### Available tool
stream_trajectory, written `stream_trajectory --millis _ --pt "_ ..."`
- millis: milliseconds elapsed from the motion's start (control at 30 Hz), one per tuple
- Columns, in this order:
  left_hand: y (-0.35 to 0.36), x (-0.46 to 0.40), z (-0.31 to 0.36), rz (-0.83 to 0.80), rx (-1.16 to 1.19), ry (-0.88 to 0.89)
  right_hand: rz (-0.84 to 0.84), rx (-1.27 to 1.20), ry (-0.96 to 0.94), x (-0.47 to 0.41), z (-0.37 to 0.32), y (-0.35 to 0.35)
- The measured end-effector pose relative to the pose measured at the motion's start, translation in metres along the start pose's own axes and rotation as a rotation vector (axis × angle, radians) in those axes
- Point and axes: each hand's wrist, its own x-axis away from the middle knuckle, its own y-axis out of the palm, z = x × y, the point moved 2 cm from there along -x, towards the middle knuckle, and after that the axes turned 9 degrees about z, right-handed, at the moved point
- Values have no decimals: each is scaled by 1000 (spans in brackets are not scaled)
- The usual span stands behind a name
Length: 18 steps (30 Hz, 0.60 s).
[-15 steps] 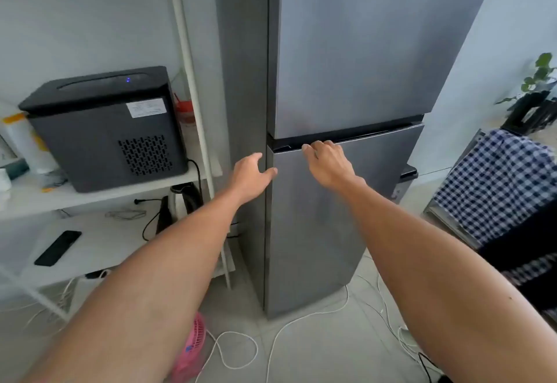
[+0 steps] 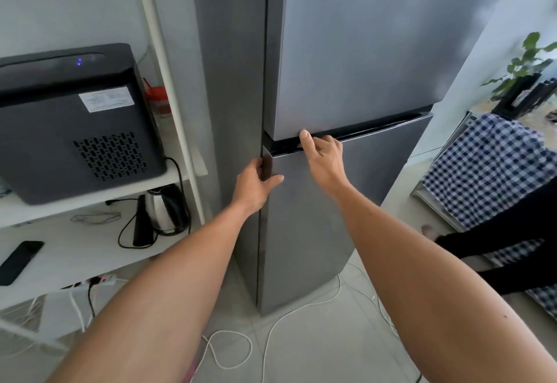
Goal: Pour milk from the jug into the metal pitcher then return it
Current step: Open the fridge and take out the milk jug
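Note:
A tall grey two-door fridge [image 2: 346, 51] fills the middle of the view. Its lower door [image 2: 316, 217] stands slightly ajar at the left edge. My left hand [image 2: 254, 185] wraps around that left edge near the top corner, thumb on the front face. My right hand [image 2: 321, 156] has its fingers hooked into the dark handle groove along the top of the lower door. No milk jug or metal pitcher is visible.
A white shelf unit [image 2: 90, 199] on the left carries a black box-shaped appliance [image 2: 75, 123], an electric kettle [image 2: 164, 209] and a black phone [image 2: 19, 260]. White cables [image 2: 271, 331] trail on the tiled floor. A checked cloth [image 2: 488, 171] and a plant [image 2: 527, 60] are at right.
My left hand has closed around the lower door's left edge, and the right fingers have hooked into the handle groove. The door has come slightly away from the fridge body.

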Motion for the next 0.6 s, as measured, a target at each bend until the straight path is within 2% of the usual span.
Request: stream_trajectory --millis 267,433,600 --pt "2 16 6 -2 60 26 -7 79 0 0 -17 -13" --pt "10 57 6 -6 25 38 37 121 97 15 -15 -26" --pt "2 81 18 5 192 -53 12 151 199 33 -11 -61"
